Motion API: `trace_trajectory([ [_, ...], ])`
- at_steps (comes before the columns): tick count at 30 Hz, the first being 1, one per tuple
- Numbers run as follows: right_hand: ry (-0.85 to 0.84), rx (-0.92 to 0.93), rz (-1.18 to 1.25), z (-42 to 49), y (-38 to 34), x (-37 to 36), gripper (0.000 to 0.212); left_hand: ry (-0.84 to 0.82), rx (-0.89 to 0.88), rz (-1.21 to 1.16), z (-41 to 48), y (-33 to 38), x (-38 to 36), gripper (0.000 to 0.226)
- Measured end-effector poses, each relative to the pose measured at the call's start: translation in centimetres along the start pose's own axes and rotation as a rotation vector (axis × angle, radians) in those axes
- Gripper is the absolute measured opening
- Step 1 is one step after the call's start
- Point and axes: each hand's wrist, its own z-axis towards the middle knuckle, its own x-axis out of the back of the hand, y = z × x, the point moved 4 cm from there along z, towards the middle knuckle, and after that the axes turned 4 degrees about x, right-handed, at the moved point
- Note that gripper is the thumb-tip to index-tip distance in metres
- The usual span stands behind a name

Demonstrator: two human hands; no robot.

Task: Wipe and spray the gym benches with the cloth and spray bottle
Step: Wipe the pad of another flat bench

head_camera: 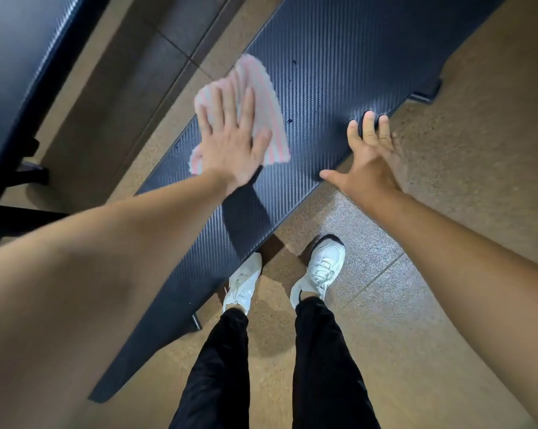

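The long dark navy padded bench (338, 72) wears a vinyl-like skin with a fine woven, carbon-fibre pattern — faintly shiny, with a few wet droplets (289, 121) on it. The pink-and-white striped cloth (270, 97) lying on it looks soft, nappy and matt. At far left, a second dark bench pad (14, 72) shows the same weave, glossier. The brown speckled floor (478, 150) looks grainy and matt; the white trainers (323, 267) smooth; the black trousers (221, 366) plain matt fabric.

Floor (484, 168): speckled tan, grainy, laid in large tiles.
Seams (382, 275): thin, dark, straight.
Darker tiles (174, 29): brown, smoother, top centre.
Light: overhead, pale sheen mid-floor.
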Motion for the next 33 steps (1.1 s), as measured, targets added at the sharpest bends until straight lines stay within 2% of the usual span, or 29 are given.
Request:
trace_trajectory([
  [2, -0.007, 0.006, -0.022, 0.1, 0.0, 0.0, 0.104, 0.013, -0.125, 0.038, -1.9, 1.9, -1.2, 0.074],
  [6, -0.037, 0.013, -0.035, -0.1, 0.1, 0.1, 0.102, -0.016, -0.262, 0.079, -6.5, 4.9, -3.9, 0.072],
  [10, -0.049, 0.007, -0.059, 0.0, 0.0, 0.2, 0.102, -0.038, -0.311, 0.098, -8.6, 4.2, -4.5, 0.072],
  [12, -0.059, -0.009, -0.093, 0.1, -0.1, 0.2, 0.104, -0.050, -0.174, 0.053, -8.7, 2.4, -4.4, 0.071],
  [15, -0.075, -0.014, -0.088, 0.3, -0.4, 0.3, 0.106, -0.049, 0.242, -0.023, -8.3, -2.5, -3.7, 0.075],
  [18, -0.090, -0.032, -0.090, 0.5, -1.0, 0.4, 0.108, -0.059, 0.581, -0.148, -6.7, -6.1, -2.8, 0.084],
  [20, -0.104, -0.055, -0.085, 0.7, -1.4, 0.5, 0.108, -0.057, 0.703, -0.237, -5.3, -6.3, -2.2, 0.086],
  [21, -0.108, -0.062, -0.082, 0.7, -1.5, 0.5, 0.108, -0.060, 0.682, -0.234, -4.8, -5.7, -2.0, 0.085],
  [25, -0.124, -0.067, -0.041, 0.9, -1.7, 0.5, 0.107, -0.069, 0.324, -0.126, -3.7, -3.4, -1.5, 0.078],
  [33, -0.124, -0.078, 0.021, 0.6, -1.5, 0.1, 0.102, -0.040, -0.171, 0.019, 2.8, 2.3, 0.7, 0.071],
])
